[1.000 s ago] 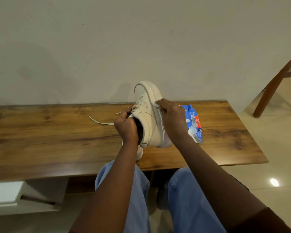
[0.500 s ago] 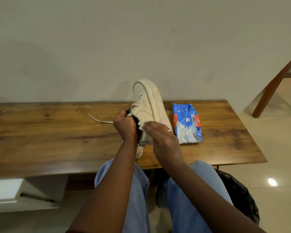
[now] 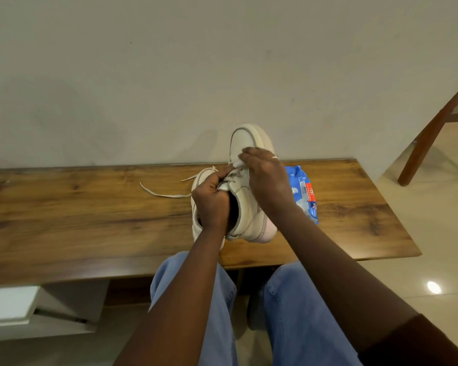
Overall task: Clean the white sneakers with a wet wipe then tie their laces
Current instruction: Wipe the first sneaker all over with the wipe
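One white sneaker is held up over the wooden table, toe pointing away toward the wall. My left hand grips its tongue at the opening, fingers curled inside. My right hand pinches a white wet wipe against the laces and upper near the toe. A second white sneaker lies on the table behind my left hand, mostly hidden, with a loose lace trailing left.
A blue wet wipe pack lies on the table right of the held sneaker, partly behind my right wrist. A wall stands close behind the table. A wooden chair leg is at far right on the tiled floor.
My right hand has moved from the heel side of the sneaker up to the laces near the toe with the wipe. The left hand keeps its grip.
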